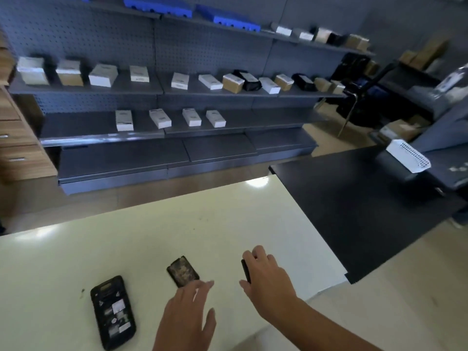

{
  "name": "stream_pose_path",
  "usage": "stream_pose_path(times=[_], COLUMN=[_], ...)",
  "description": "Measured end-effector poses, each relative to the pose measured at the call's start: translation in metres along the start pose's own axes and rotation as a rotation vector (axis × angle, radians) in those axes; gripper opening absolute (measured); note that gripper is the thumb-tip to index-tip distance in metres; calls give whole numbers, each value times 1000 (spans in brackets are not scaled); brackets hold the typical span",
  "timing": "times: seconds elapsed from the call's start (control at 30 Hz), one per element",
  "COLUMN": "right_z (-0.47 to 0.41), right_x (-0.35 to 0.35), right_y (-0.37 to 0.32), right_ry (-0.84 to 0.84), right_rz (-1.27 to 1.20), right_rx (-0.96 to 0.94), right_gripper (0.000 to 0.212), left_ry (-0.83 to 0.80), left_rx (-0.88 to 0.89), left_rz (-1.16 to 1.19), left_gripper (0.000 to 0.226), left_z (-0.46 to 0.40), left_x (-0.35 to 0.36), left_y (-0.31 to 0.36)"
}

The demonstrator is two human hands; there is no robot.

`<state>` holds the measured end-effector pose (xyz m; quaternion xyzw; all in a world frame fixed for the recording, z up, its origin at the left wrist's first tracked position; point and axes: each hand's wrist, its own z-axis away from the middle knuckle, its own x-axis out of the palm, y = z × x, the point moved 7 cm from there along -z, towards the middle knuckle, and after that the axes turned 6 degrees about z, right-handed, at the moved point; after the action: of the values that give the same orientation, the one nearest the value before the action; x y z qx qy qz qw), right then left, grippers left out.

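On the white table (152, 236) lies a black handheld device (112, 311) with its back open, showing labels inside. To its right lies a worn black back cover (182, 271). My left hand (186, 317) hovers with straight fingers just in front of the cover, fingertips near its lower edge. My right hand (266, 274) curls over a small black block (245, 271), thumb at its near end and fingers at its far end; most of the block is hidden under the hand.
A black table (354, 211) adjoins the white one on the right, with a white perforated basket (407, 155) at its far side. Grey shelving (164, 92) with several white, brown and black boxes stands behind. Wooden drawers (15, 138) are at far left.
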<state>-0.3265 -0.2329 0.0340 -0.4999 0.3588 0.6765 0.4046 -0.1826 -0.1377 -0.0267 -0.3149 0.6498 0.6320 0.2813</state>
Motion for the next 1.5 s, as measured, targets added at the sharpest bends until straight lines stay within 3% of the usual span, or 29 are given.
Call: stream_pose_path(times=[0.23,0.5,0.57,0.73,0.83,0.93,1.3,1.5], right_z=[21,47,50,49,37,15,-62,-108], right_x=[2,-16,-15,-14,-11,-6,-6,8], right_y=[145,335,385,500,572,642,894,1029], right_ry=[55,229,300,266,250,235,281,289], right_rz=[-65,-94,-102,-145,-147,-133,-94,-103], right_rx=[-3,-34,-26,23,50,72,101,23], right_gripper=[43,38,37,44,45,44,35,36], left_ry=[-32,-180,-142,-190,-197,-248,-125,-73], left_rx=[137,36,13,31,62,91,249,210], left_rz=[-60,-151,-153,-109,23,66,-80,-180], left_gripper=[53,48,43,30,56,52,46,46], left_z=[-65,-154,-177,-239,-287,-339,-495,-575], left_x=[72,186,214,277,318,357,477,555], left_y=[117,279,318,415,450,487,644,710])
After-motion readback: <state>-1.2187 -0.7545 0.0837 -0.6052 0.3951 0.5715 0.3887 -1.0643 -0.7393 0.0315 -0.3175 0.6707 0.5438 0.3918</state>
